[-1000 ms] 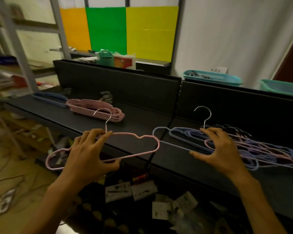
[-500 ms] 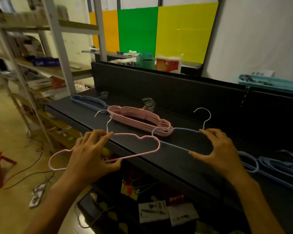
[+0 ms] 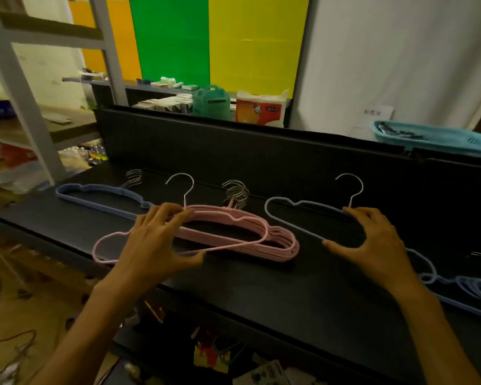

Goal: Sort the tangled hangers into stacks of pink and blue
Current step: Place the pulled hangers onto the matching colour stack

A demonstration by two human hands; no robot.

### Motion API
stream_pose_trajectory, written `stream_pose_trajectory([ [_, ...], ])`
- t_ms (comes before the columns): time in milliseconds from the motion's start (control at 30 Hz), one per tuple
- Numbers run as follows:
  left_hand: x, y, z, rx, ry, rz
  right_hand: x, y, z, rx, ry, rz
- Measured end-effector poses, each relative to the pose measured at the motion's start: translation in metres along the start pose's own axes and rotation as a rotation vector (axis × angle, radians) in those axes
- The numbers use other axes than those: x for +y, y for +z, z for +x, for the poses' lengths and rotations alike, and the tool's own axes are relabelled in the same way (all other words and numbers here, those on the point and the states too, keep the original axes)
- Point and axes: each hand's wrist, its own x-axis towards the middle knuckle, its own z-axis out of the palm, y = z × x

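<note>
My left hand [image 3: 153,243] grips a single pink hanger [image 3: 228,247] by its middle and holds it just over the pink stack [image 3: 283,245] on the black table [image 3: 261,287]. My right hand [image 3: 372,245] grips a single blue hanger [image 3: 289,218] near its hook, to the right of the pink stack. The blue stack [image 3: 95,194] lies at the table's far left. Part of the tangled pile [image 3: 467,287], blue hangers showing, lies at the right edge of the view.
A black back panel [image 3: 261,157] rises behind the table. A teal basket [image 3: 433,137] sits behind it at the right. A grey shelf rack [image 3: 25,87] stands at the left. Papers and clutter lie on the floor below the table's front edge.
Both hands moved left along the table with their hangers. The pink hanger now hangs over the pink stack, and the blue hanger has come clear of the tangled pile.
</note>
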Motion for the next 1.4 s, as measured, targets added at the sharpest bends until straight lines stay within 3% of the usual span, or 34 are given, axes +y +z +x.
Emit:
stream_pose_trajectory([
  [400, -0.012, 0.026, 0.08, -0.16, 0.319, -0.128, -0.006, 0.009, -0.019, 0.078, 0.248, -0.045],
  [733, -0.009, 0.035, 0.09, -0.237, 0.413, -0.182, -0.014, 0.012, -0.032, 0.114, 0.308, -0.091],
  [1100, -0.006, 0.026, 0.079, -0.287, 0.382, -0.11, -0.021, 0.01, -0.029, 0.111, 0.246, -0.103],
  [1400, -0.034, -0.003, 0.054, -0.153, 0.199, 0.071, -0.059, 0.018, -0.019, 0.108, 0.102, -0.102],
])
